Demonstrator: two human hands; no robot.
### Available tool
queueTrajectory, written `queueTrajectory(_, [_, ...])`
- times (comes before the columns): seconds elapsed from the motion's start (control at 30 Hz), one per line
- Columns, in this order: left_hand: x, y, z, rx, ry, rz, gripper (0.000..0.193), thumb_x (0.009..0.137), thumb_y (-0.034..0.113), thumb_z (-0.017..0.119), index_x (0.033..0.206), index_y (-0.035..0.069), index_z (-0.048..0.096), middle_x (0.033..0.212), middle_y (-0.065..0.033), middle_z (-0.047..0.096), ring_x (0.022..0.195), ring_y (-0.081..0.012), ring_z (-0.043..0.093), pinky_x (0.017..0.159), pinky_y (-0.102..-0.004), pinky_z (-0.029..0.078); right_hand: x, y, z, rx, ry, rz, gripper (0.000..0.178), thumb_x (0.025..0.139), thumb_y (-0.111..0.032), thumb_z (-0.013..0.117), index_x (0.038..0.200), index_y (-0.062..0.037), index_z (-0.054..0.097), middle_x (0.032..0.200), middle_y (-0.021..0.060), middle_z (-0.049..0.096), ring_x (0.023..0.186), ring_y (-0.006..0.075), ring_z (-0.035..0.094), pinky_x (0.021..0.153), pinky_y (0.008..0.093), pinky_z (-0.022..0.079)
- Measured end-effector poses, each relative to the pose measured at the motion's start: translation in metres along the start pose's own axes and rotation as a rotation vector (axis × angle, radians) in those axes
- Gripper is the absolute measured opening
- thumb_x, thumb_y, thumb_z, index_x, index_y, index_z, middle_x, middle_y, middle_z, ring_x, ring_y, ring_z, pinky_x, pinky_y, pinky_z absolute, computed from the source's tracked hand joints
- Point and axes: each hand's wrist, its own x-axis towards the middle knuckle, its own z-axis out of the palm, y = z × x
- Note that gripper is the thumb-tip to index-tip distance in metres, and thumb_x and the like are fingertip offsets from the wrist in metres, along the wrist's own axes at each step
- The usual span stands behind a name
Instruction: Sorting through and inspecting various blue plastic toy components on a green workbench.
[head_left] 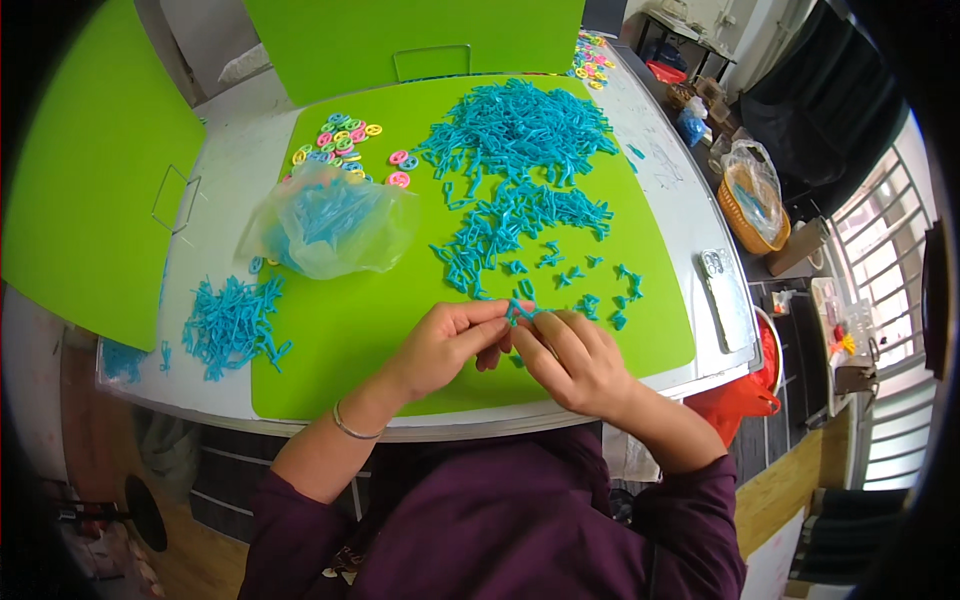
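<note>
My left hand (455,343) and my right hand (575,358) meet above the front of a green mat (400,300). Between their fingertips is a small teal plastic piece (519,312), pinched from both sides; its exact shape is partly hidden by the fingers. Just beyond lies a heap of loose teal plastic pieces (520,130), trailing down toward my hands in a looser pile (490,235). To the right of the fingers, several small teal clusters (590,305) lie scattered on the mat. A bit of teal also shows beneath my hands.
At left, a clear plastic bag (340,225) holds teal pieces, with pastel rings (340,140) behind it. Another teal pile (232,325) lies near the left edge. Green boards (420,40) stand at the back and left. A phone (722,300) rests on the right.
</note>
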Motion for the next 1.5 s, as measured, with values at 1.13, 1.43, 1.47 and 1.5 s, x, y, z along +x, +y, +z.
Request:
queueTrajectory(1.13, [-0.005, 0.012, 0.001, 0.182, 0.366, 0.202, 0.007, 0.080, 0.005, 0.067, 0.082, 0.001, 0.061, 0.071, -0.0022, 0.062, 0.062, -0.0054, 0.057, 0.057, -0.0194, 0.047, 0.008, 0.093, 0.025, 0.345, -0.450, 0.775, 0.014, 0.073, -0.010, 0.066, 0.085, -0.0021, 0.065, 0.079, 0.0110, 0.064, 0.074, 0.0234, 0.063, 0.067, 0.0329, 0.049])
queueTrajectory(1.43, [-0.002, 0.006, 0.006, 0.280, 0.345, 0.206, 0.012, 0.077, 0.009, 0.071, 0.080, 0.001, 0.062, 0.069, 0.0002, 0.062, 0.061, -0.0035, 0.054, 0.056, -0.0195, 0.044, 0.007, 0.087, 0.012, 0.548, -0.368, 0.854, 0.013, 0.076, -0.008, 0.066, 0.087, -0.0010, 0.065, 0.077, 0.0068, 0.065, 0.070, 0.0146, 0.060, 0.066, 0.0273, 0.048])
queueTrajectory(1.47, [-0.003, 0.005, 0.009, 0.273, 0.337, 0.213, 0.017, 0.076, 0.013, 0.073, 0.080, 0.001, 0.062, 0.066, 0.0008, 0.061, 0.058, -0.0029, 0.051, 0.054, -0.0200, 0.042, 0.009, 0.084, 0.009, 0.551, -0.372, 0.852, 0.013, 0.076, -0.008, 0.066, 0.087, -0.0010, 0.065, 0.077, 0.0068, 0.065, 0.070, 0.0146, 0.060, 0.066, 0.0273, 0.048])
queueTrajectory(1.5, [-0.003, 0.004, 0.009, 0.272, 0.342, 0.212, 0.017, 0.076, 0.013, 0.073, 0.080, 0.001, 0.062, 0.066, 0.0008, 0.061, 0.058, -0.0029, 0.051, 0.054, -0.0200, 0.042, 0.013, 0.078, 0.003, 0.887, -0.286, 0.982, 0.013, 0.077, -0.008, 0.067, 0.088, -0.0008, 0.065, 0.078, 0.0058, 0.065, 0.069, 0.0131, 0.059, 0.066, 0.0260, 0.047])
